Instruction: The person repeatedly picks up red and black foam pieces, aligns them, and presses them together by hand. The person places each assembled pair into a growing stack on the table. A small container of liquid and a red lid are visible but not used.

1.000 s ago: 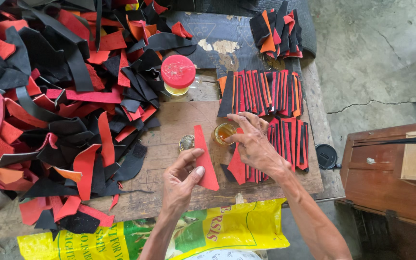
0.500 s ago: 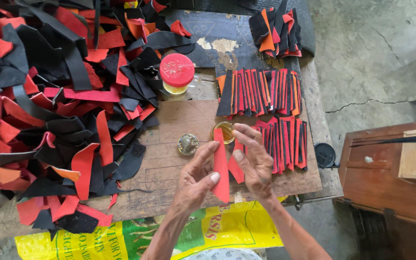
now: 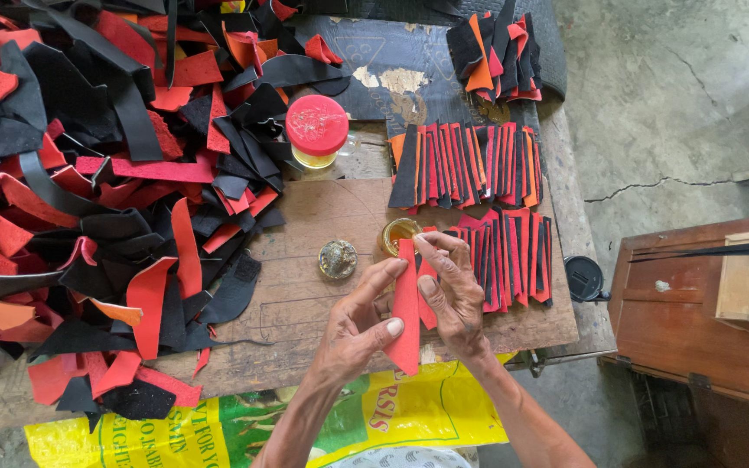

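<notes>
My left hand (image 3: 353,328) grips a long red strip (image 3: 406,305) and holds it upright above the wooden board (image 3: 305,295). My right hand (image 3: 454,293) presses its fingers on the strip's upper part, so both hands hold it. Just beyond the strip's top stands a small open pot of amber glue (image 3: 396,232). To the left of that pot lies its round lid (image 3: 337,258). Rows of red and black strips (image 3: 500,251) lie side by side on the board under and to the right of my right hand.
A big heap of red and black scraps (image 3: 88,199) covers the left. A jar with a red lid (image 3: 316,128) stands behind the board. More strips (image 3: 465,165) and a stack (image 3: 496,48) lie farther back. A wooden cabinet (image 3: 695,303) stands at right, a yellow sack (image 3: 244,425) in front.
My right hand came back from the glue pot and joined my left hand on the red strip. The strip was raised from leaning on the board to upright between both hands.
</notes>
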